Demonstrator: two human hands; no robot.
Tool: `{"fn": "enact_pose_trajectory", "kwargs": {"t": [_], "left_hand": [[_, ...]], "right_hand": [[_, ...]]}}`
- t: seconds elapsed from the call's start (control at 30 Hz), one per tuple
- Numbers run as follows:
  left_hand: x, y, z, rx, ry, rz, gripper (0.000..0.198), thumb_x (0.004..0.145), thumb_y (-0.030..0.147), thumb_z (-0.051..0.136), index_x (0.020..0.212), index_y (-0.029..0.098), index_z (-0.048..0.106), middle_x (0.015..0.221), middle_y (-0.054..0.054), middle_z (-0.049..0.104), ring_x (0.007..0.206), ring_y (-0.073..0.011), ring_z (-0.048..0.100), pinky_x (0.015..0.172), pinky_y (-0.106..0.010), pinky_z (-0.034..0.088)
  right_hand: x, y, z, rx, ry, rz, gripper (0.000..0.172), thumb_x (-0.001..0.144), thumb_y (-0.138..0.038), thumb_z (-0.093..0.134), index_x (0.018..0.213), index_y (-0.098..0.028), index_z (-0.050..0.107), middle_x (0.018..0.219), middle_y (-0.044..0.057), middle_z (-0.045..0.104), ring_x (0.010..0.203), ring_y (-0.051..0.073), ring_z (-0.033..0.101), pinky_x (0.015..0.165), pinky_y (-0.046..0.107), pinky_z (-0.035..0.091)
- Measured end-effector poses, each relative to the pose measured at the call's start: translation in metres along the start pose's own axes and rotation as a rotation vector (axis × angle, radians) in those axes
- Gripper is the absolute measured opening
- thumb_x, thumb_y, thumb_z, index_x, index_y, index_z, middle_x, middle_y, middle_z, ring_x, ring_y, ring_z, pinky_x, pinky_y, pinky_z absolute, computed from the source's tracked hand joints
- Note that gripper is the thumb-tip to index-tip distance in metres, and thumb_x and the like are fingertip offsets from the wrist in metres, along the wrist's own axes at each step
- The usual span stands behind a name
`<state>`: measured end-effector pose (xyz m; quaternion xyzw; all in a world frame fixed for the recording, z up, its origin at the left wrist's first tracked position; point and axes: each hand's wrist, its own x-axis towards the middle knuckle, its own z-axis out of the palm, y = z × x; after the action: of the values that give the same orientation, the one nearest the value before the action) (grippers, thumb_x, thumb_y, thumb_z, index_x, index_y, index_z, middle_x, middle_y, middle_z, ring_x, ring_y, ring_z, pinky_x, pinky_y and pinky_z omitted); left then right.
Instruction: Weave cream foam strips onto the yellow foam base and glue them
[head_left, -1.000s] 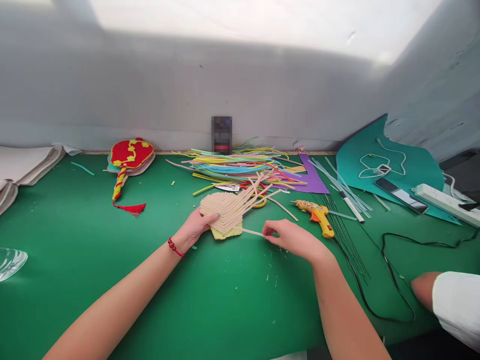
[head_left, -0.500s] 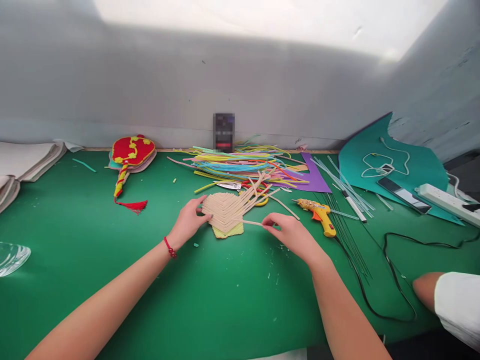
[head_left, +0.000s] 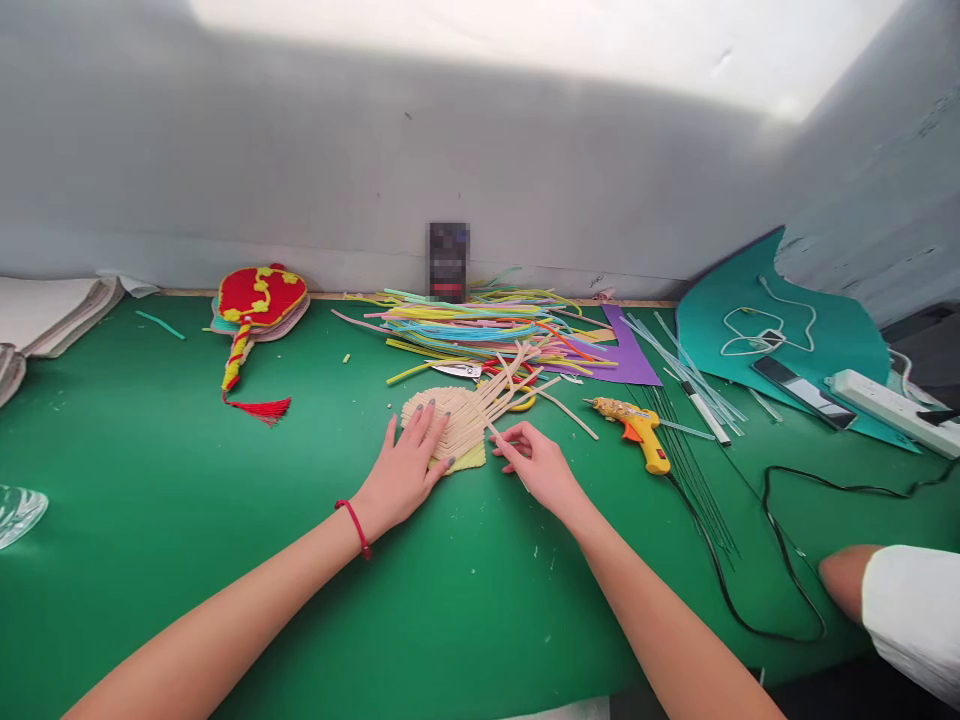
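Observation:
Flat on the green tabletop lies a woven beige piece [head_left: 463, 425] made of pipe cleaners laid in V-shaped rows. Its long loose ends fan out to the upper right, and a pale yellow layer [head_left: 471, 458] shows beneath its lower edge. My left hand [head_left: 409, 465] rests on it with fingers spread, covering its left part. Just right of the piece, my right hand [head_left: 536, 462] pinches one beige pipe cleaner [head_left: 493, 431] between thumb and fingers. Scissors with red and yellow handles [head_left: 523, 402] lie partly under the loose ends.
Behind sits a pile of coloured pipe cleaners [head_left: 465, 325] below a dark upright device [head_left: 448, 262]. A yellow glue gun [head_left: 646, 440] with a black cord lies right, near a phone [head_left: 802, 392] and power strip [head_left: 892, 405]. A red tasselled fan [head_left: 262, 297] lies left.
My left hand has gone from gripping the left edge to lying flat on the woven piece. My right hand has moved left and closer, turning the pipe cleaner from sideways to slanting toward me.

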<state>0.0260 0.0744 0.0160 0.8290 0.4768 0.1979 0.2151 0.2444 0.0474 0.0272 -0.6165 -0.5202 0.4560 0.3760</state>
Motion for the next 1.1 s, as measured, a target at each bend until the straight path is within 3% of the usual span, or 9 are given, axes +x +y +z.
{"fn": "enact_pose_trajectory", "kwargs": {"t": [0.13,0.23,0.43,0.63,0.73,0.83,0.93,1.1], "left_hand": [[0.004,-0.006,-0.011,-0.017,0.17,-0.192,0.058,0.091,0.038,0.042,0.145,0.018,0.032,0.151,-0.017,0.033,0.141,-0.0308,0.027,0.115,-0.053,0.009],[0.008,-0.012,-0.014,-0.086,0.163,-0.281,0.059,0.09,0.037,0.043,0.144,0.016,0.032,0.146,-0.018,0.041,0.138,-0.0304,0.032,0.114,-0.054,0.011],[0.015,-0.025,-0.012,-0.21,0.144,-0.26,0.058,0.085,0.026,0.046,0.142,0.024,0.034,0.147,-0.012,0.042,0.136,-0.0262,0.037,0.114,-0.056,0.003],[0.021,-0.03,-0.009,-0.199,0.102,-0.196,0.056,0.085,0.023,0.047,0.14,0.03,0.037,0.147,-0.009,0.042,0.142,-0.0272,0.026,0.113,-0.057,0.001],[0.02,-0.028,-0.01,-0.098,0.089,-0.197,0.053,0.089,0.023,0.043,0.141,0.026,0.036,0.151,-0.011,0.036,0.142,-0.0264,0.024,0.114,-0.058,0.007],[0.009,-0.018,-0.015,0.088,0.123,-0.128,0.049,0.094,0.025,0.036,0.142,0.021,0.033,0.152,-0.013,0.033,0.142,-0.0247,0.024,0.114,-0.056,0.015],[-0.01,-0.004,-0.015,0.325,0.105,0.053,0.053,0.097,0.033,0.031,0.147,0.016,0.024,0.154,-0.015,0.026,0.143,-0.0256,0.023,0.114,-0.056,0.016],[-0.038,0.006,-0.001,0.481,-0.074,0.272,0.063,0.096,0.052,0.031,0.147,0.017,0.026,0.154,-0.015,0.026,0.141,-0.0283,0.027,0.112,-0.058,0.02]], "right_hand": [[0.003,-0.007,0.002,0.229,0.001,0.072,0.033,0.074,-0.048,0.067,0.079,-0.02,0.052,0.118,0.009,0.061,0.098,0.021,0.066,0.075,0.034,0.06],[0.004,-0.014,0.002,0.408,-0.022,0.165,0.03,0.074,-0.042,0.072,0.078,-0.019,0.052,0.122,0.01,0.059,0.103,0.023,0.065,0.081,0.037,0.059],[0.001,-0.019,0.003,0.503,-0.021,0.206,0.027,0.075,-0.038,0.072,0.077,-0.019,0.053,0.119,0.01,0.061,0.107,0.024,0.064,0.083,0.038,0.059],[-0.007,-0.017,0.003,0.445,-0.015,0.177,0.042,0.066,-0.052,0.075,0.076,-0.019,0.052,0.127,0.01,0.056,0.109,0.025,0.062,0.08,0.038,0.06],[-0.005,-0.013,0.002,0.339,0.014,0.163,0.05,0.059,-0.061,0.074,0.075,-0.019,0.051,0.124,0.009,0.057,0.102,0.023,0.063,0.073,0.035,0.06],[-0.003,-0.011,-0.002,0.232,0.107,0.105,0.053,0.059,-0.066,0.071,0.076,-0.019,0.053,0.1,0.008,0.065,0.085,0.02,0.065,0.065,0.032,0.057],[-0.005,-0.016,-0.005,0.152,0.112,0.025,0.047,0.066,-0.064,0.066,0.078,-0.019,0.054,0.074,0.003,0.064,0.066,0.016,0.062,0.061,0.031,0.053],[-0.015,-0.036,0.0,-0.069,0.127,-0.121,0.028,0.081,-0.049,0.058,0.08,-0.021,0.058,0.076,0.003,0.065,0.067,0.016,0.06,0.064,0.03,0.05]]}}
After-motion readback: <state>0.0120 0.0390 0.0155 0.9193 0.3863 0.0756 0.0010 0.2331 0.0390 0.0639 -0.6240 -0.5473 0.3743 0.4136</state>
